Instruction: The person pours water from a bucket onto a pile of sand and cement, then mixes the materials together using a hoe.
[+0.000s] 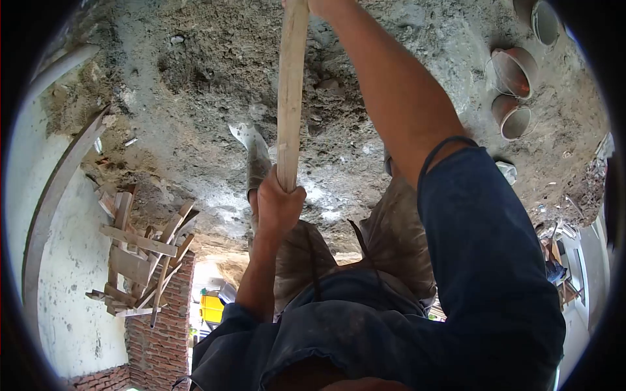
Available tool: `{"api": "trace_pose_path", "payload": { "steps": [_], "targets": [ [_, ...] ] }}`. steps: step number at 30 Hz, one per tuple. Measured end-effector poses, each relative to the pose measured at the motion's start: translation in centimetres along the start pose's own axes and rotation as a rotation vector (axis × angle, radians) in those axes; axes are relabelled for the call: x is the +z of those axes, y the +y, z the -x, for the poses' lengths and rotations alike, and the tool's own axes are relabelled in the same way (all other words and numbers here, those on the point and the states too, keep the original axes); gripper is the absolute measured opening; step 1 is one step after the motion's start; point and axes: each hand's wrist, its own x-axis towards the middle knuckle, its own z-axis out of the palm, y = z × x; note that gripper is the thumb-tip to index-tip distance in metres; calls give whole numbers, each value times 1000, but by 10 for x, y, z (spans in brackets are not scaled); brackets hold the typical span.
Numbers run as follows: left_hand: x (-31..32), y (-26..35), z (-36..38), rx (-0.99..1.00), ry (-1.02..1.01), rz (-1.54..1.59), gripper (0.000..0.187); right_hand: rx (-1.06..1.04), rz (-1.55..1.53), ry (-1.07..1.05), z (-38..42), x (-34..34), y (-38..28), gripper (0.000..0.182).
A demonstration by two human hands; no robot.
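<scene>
A long, pale wooden handle (291,91) runs upright through the middle of the head view. My left hand (279,201) is closed round its lower end, close to my body. At the top edge, my right hand (321,6) grips the same handle farther along, partly cut off by the frame. Whatever tool head the handle carries is out of view. Beneath it lies rough, damp grey ground (215,98) with clumps of loose material. A grey boot (253,146) on my left leg stands just left of the handle.
Several buckets, including one with a reddish inside (515,72) and a smaller one (512,118), lie at the right. Scrap timber (140,251) is piled at the left by a pale wall (72,260). A long curved-looking plank (49,195) leans there, near a brick wall (160,339).
</scene>
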Motion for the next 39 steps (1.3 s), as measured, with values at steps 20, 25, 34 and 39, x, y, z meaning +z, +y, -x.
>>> {"api": "trace_pose_path", "payload": {
  "steps": [20,25,34,39],
  "targets": [
    [-60,21,-24,318,-391,-519,44,67,-544,393,89,-198,86,8],
    [-194,-139,7,75,-312,-639,28,372,-673,466,148,12,193,15],
    [-231,-242,211,-101,-324,-533,19,503,-758,232,357,52,185,16],
    [-112,-135,184,-270,-299,-259,24,596,-475,103,210,12,184,11]
  ]
}}
